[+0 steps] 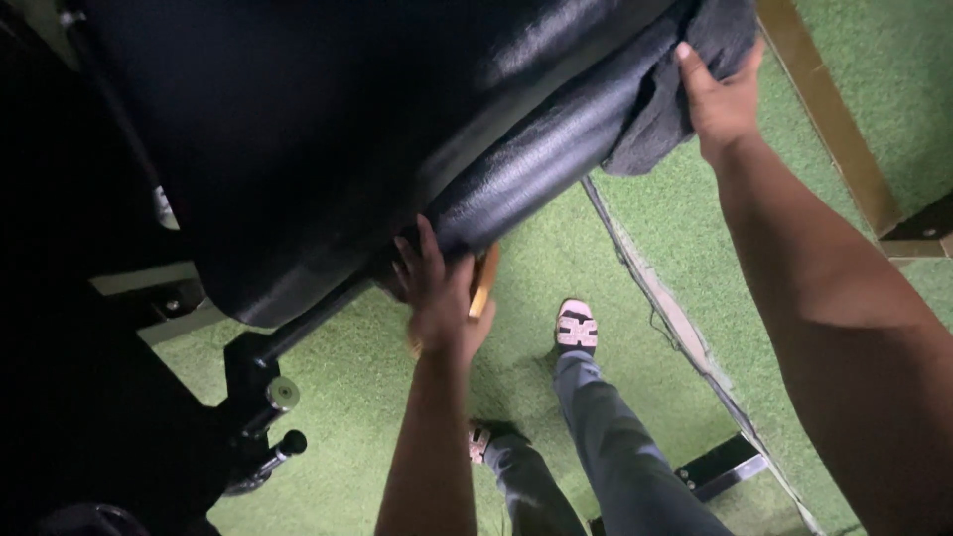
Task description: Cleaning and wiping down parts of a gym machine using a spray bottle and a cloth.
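Note:
A large black padded bench cushion [328,129] fills the upper left of the head view. My right hand [723,94] presses a dark grey cloth [685,69] against the cushion's far edge. My left hand [442,288] reaches under the cushion's near rim, fingers spread against the padding, with a small tan wooden piece [483,288] just beside it. Whether that hand grips the wooden piece cannot be told.
Green artificial turf [556,258] covers the floor. My legs in grey trousers [615,457] and pink-and-black sandals [576,326] stand below. A black metal frame with knobs [273,417] sits at lower left. A wooden border strip [829,119] runs at upper right.

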